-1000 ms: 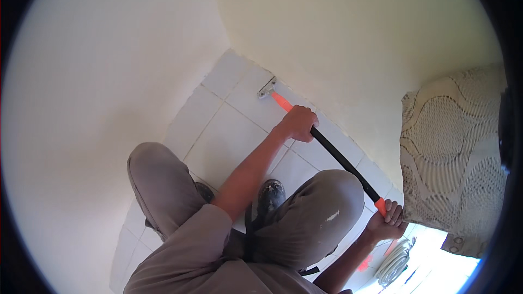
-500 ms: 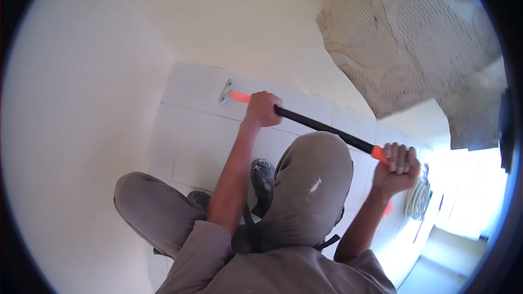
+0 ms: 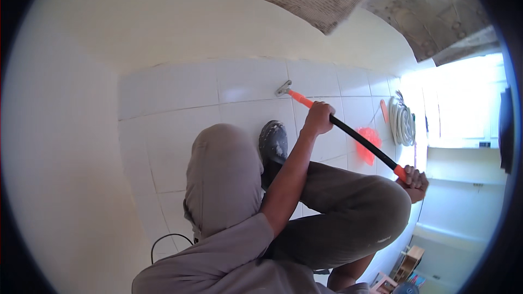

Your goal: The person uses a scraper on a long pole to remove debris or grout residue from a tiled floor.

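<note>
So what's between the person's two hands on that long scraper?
In the head view, only the black handle runs bare between the left hand and right hand.

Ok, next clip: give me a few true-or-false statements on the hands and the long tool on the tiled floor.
1. The left hand grips the scraper near its head. True.
2. The right hand hangs free. False: it grips the handle's far end.
3. The scraper head rests on the white tiles. True.
4. The person stands upright. False: both knees are bent in a crouch.
5. A coiled hose lies beyond the scraper. True.
</note>
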A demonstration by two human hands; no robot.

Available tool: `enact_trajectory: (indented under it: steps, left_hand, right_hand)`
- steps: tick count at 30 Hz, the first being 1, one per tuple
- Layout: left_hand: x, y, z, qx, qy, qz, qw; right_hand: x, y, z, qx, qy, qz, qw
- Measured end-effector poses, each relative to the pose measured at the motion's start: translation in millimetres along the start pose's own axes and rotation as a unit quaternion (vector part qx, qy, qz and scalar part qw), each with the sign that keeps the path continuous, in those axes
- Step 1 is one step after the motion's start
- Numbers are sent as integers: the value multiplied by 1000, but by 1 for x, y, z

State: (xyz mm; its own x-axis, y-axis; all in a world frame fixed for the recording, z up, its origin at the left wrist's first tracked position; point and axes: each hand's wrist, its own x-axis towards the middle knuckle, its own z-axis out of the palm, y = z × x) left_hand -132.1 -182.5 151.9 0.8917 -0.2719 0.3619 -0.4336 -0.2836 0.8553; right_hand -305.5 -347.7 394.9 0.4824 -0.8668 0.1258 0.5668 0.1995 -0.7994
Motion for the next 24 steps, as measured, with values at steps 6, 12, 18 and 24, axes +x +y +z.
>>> enact_trajectory:
  steps: [6,12,18,24]
  left_hand:
    - [-1,-13,17,61,-108,-13,992]
    - [4,-33,-13,54,-79,4,995]
    - [41,-49,-56,58,-129,-70,987]
    - [37,-45,-33,99,-38,20,994]
  right_hand:
    - [-13,9,-50,27,47,59,997]
    - [-28,25,-30,19,11,64,998]
    - [-33,54,29,-1,-1,63,998]
    - [14,52,-6,29,-52,103,993]
